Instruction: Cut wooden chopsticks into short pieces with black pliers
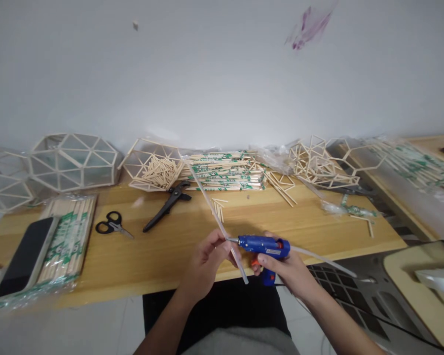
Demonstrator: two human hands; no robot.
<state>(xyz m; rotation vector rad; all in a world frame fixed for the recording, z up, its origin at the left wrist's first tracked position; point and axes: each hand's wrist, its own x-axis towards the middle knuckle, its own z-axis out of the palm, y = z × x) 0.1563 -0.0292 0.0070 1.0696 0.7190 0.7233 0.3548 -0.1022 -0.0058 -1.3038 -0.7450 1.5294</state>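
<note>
My right hand (285, 268) grips a blue hot-glue gun (265, 246) above the near edge of the wooden table (163, 246). A clear glue stick trails out of its back to the right. The gun's metal nozzle points left at a long, thin pale stick (214, 214), which my left hand (206, 261) pinches near its lower part. The stick slants up and away to the left over the table. Both hands hover just in front of my lap.
Black scissors (113, 224) and black pliers (166, 206) lie left of centre. A phone (25, 256) rests on a pack of sticks (69, 236) at far left. Stick-built polyhedra (74, 160), stick packs (225, 172) and hexagon frames (318, 160) line the wall.
</note>
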